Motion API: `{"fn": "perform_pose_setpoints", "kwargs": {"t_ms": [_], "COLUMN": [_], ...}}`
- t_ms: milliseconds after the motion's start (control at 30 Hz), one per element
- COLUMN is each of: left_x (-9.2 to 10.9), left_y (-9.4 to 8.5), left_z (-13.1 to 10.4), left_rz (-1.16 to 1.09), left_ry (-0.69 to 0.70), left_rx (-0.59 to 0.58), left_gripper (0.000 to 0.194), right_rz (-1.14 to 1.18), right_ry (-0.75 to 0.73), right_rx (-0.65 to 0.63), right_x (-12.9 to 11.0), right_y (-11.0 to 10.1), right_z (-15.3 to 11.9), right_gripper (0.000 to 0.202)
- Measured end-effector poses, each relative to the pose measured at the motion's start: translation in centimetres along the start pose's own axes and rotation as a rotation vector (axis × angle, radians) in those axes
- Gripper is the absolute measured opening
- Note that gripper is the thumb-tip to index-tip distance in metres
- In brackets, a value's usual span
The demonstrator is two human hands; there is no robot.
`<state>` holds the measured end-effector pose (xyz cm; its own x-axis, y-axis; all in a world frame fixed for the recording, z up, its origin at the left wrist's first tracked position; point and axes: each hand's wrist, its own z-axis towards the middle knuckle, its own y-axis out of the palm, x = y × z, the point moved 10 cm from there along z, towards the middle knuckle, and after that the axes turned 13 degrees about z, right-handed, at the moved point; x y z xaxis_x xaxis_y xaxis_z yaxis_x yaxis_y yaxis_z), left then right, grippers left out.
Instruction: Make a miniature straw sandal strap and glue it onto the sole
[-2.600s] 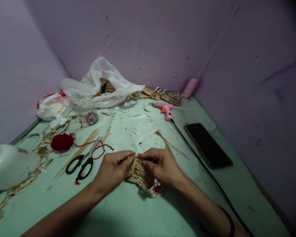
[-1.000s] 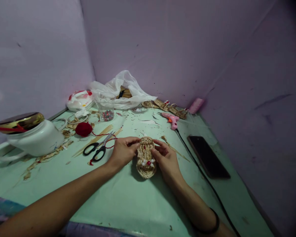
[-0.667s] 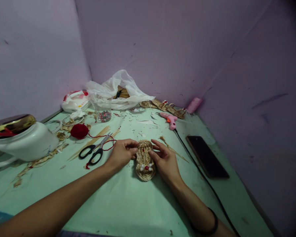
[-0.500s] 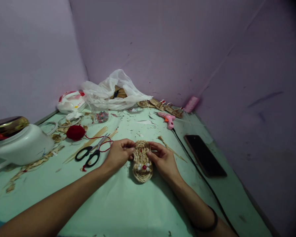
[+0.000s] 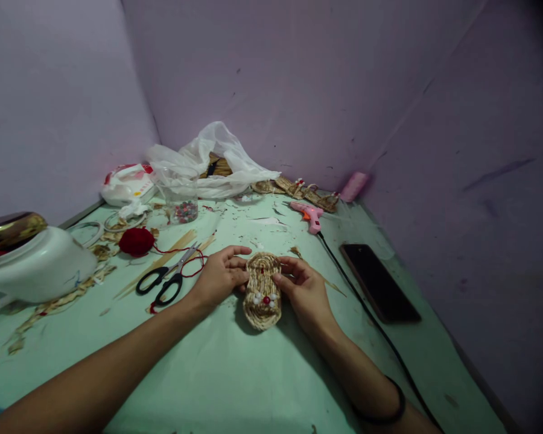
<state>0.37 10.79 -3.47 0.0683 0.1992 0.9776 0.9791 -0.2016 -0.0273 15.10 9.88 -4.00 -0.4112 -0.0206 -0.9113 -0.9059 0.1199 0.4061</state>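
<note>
A small braided straw slipper sole is held just above the green tabletop, in the middle of the view. White beads and one red bead sit across its nearer part, and a bit of red shows near its far end. My left hand pinches the left edge between thumb and fingers, its index finger stretched past the edge. On the other side, my right hand grips the right edge, thumb on top and fingers partly hidden behind. Black-handled scissors lie left of my left hand.
A red yarn ball, a clear cup of beads and a white pot stand left. A pink glue gun, its black cord and a phone lie right. Behind are a plastic bag and finished straw pieces.
The sole has shifted slightly away from me and its far end looks broader. My left index finger has lifted and straightened off the edge. The view has moved slightly.
</note>
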Motion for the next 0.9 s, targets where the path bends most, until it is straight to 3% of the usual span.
{"fn": "perform_pose_setpoints", "kwargs": {"t_ms": [200,333,500,900], "left_x": [-0.3,-0.7,-1.4,-1.9], "left_y": [0.4,0.2,0.6,0.9], "left_z": [0.1,0.4,0.3,0.0], "left_rz": [-0.007,0.03,-0.128,-0.158], "left_ry": [-0.001,-0.026,-0.076,-0.097], "left_rx": [-0.007,0.044,0.041,-0.01], "left_gripper": [0.048,0.033,0.029,0.031], "right_rz": [-0.021,-0.092,-0.159,-0.167], "right_ry": [0.023,0.064,0.043,0.051], "right_rx": [-0.058,-0.139,-0.204,-0.161], "right_x": [0.4,0.9,0.5,0.3], "right_y": [1.0,2.3,2.9,2.6], "right_z": [-0.4,-0.9,-1.1,-1.0], "right_gripper": [0.022,0.024,0.026,0.028]}}
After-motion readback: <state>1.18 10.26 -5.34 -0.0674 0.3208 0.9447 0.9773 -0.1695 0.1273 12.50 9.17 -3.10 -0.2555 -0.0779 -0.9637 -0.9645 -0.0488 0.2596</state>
